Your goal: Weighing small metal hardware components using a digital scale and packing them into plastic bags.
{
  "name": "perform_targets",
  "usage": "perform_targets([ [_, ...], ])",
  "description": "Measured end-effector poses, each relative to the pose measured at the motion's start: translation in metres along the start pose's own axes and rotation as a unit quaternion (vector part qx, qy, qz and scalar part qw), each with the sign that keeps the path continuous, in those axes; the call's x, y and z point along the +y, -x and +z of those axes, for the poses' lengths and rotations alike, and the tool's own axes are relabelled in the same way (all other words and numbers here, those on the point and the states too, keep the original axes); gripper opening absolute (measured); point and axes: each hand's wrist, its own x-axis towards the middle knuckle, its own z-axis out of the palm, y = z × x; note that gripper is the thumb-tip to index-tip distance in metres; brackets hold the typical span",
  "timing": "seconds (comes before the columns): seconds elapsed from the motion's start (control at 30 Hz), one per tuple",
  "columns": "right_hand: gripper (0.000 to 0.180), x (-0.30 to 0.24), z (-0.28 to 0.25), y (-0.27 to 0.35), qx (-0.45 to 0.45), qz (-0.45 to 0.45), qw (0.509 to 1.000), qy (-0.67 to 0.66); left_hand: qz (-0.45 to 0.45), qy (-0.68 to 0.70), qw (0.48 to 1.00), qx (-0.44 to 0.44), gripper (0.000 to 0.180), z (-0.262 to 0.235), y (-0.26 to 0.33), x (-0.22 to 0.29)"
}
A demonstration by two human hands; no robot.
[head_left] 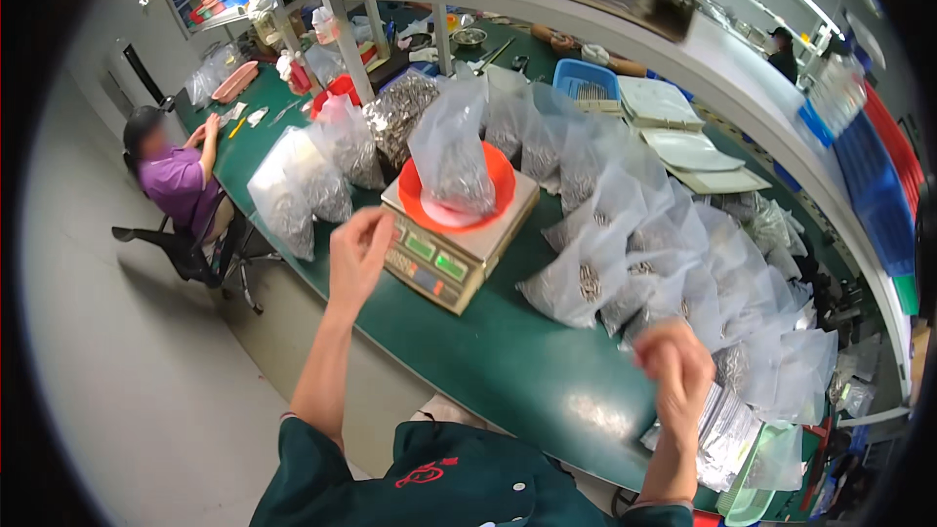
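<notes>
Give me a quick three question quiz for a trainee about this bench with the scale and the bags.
1. True or false: the clear bag of small metal parts sits in the orange tray on the scale.
2. Which hand is nearer the scale: A the left hand, B the right hand?
3. What colour is the bench top?

Key: 1 true. 2 A. 3 green.

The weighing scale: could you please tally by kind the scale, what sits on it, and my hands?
Weighing scale: 1
Orange bowl: 1
Bag of metal parts: 1
Hands: 2, left hand and right hand
Total: 5
</notes>
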Motion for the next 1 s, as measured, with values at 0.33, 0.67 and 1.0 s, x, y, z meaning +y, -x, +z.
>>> perform_targets([
  [0.33,0.058,0.017,0.18,-0.29,-0.127,0.081,0.941,0.303,0.136,-0.366,0.91,-0.137,0.049,0.027,-0.227,0.006],
  [0.67,0.037,0.033,0.216,-0.328,-0.276,0.27,0.877,0.287,-0.042,-0.245,0.837,-0.488,0.036,0.052,-0.29,-0.037],
  [1.0,0.038,0.089,0.223,-0.275,-0.063,0.108,0.987,-0.102,-0.245,0.217,0.897,-0.298,0.022,0.036,-0.243,-0.063],
])
